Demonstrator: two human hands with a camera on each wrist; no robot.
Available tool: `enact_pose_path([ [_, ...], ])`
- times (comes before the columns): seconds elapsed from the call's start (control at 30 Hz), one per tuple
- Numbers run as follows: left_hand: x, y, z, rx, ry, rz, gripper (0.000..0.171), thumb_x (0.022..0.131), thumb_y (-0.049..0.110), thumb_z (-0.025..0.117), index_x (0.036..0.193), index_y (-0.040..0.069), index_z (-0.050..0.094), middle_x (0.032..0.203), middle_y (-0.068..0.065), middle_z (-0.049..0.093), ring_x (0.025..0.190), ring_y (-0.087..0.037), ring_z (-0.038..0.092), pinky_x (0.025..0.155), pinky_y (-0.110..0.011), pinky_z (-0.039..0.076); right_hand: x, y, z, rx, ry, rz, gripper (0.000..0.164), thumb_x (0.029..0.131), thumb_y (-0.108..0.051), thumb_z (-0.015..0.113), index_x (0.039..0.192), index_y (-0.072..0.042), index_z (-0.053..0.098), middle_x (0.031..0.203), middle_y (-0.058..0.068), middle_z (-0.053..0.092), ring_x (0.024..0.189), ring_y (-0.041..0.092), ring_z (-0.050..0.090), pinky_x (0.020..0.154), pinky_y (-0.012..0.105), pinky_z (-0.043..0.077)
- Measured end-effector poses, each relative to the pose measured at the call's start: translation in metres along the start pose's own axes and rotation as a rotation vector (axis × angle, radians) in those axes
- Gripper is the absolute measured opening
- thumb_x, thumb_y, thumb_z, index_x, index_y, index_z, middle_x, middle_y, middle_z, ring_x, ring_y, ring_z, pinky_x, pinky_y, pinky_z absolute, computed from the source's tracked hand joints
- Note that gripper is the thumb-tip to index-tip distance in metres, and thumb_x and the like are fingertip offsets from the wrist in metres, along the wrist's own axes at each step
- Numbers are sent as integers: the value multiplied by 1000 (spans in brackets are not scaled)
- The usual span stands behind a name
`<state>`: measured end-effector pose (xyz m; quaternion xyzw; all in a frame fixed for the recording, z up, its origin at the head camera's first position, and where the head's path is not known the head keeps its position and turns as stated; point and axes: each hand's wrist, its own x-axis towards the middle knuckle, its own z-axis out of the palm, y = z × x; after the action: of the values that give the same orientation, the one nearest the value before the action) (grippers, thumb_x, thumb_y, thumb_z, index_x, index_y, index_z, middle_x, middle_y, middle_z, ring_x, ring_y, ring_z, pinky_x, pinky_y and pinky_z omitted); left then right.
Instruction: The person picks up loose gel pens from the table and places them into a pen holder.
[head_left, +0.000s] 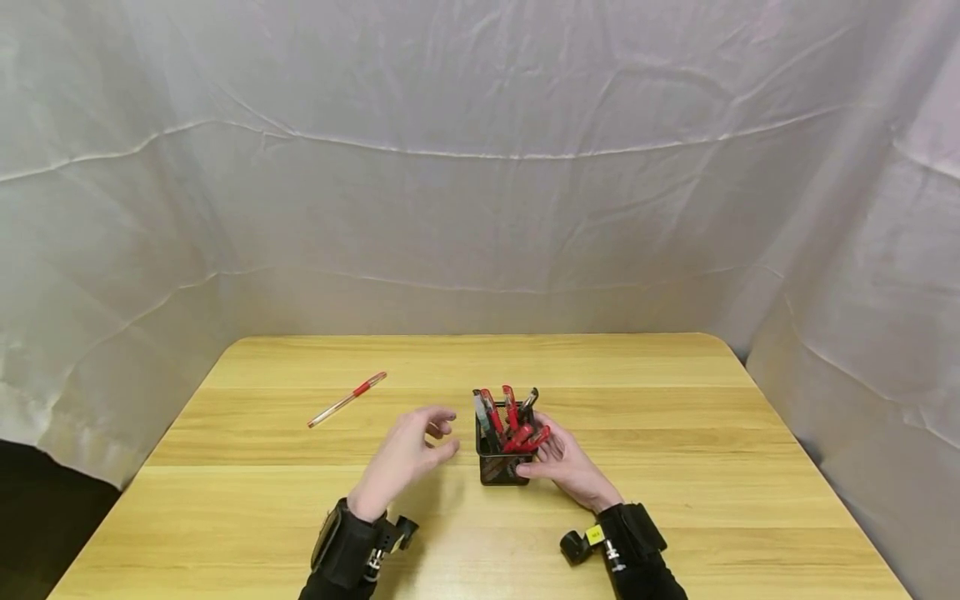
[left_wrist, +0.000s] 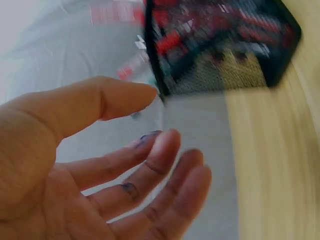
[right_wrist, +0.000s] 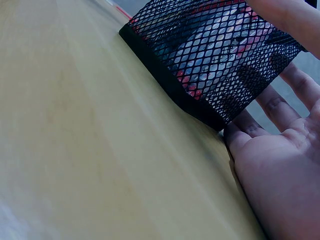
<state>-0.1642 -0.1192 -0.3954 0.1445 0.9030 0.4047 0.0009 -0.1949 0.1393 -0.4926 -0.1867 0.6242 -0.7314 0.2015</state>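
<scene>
A black mesh pen holder (head_left: pixel 504 468) stands upright on the table, filled with several red and dark pens (head_left: pixel 512 408). My right hand (head_left: pixel 566 471) grips it from the right, thumb on the near side and fingers behind the mesh (right_wrist: pixel 215 65). To the left of the holder my left hand (head_left: pixel 405 454) hovers with loosely bent fingers and nothing in them. In the left wrist view, the left thumb (left_wrist: pixel 120 97) appears close beside the rim of the blurred holder (left_wrist: pixel 210 75). A red-capped clear pen (head_left: pixel 347 400) lies by itself on the table, beyond the left hand.
The light wooden table (head_left: pixel 697 467) has rounded far corners. Pale cloth (head_left: pixel 480 225) hangs behind it and along both sides. Each wrist wears a black band with a small camera (head_left: pixel 576 547).
</scene>
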Motion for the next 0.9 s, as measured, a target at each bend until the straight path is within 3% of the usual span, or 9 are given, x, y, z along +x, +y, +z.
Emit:
enact_pose_path([
  [0.2,2,-33,-8,105,42,-153,41,81,28,62,117,10,54,110,-12,54,102,-26,51,80,-40,46,0,1,0,-2,-17,-23,88,73,-3,68,143,-13,15,150,6,15,139,19,8,112,26,14],
  [0.4,2,-65,-18,173,59,-226,49,82,31,60,123,8,48,125,-21,42,117,-36,37,90,-53,39,0,2,-1,4,-29,-44,85,74,-1,67,142,-14,18,150,7,17,139,18,11,108,16,21],
  [0.7,2,-82,-25,236,24,-296,57,82,36,59,127,5,43,130,-26,29,119,-42,27,96,-57,28,-1,1,-1,13,-13,-16,88,73,-2,68,142,-14,15,150,5,15,139,19,8,112,28,11],
  [0.9,1,-89,-28,220,20,-343,61,82,36,58,131,5,39,134,-26,22,122,-43,23,101,-58,21,-1,1,-1,5,-17,-15,87,73,-2,68,142,-14,16,150,5,17,139,19,10,112,26,14],
])
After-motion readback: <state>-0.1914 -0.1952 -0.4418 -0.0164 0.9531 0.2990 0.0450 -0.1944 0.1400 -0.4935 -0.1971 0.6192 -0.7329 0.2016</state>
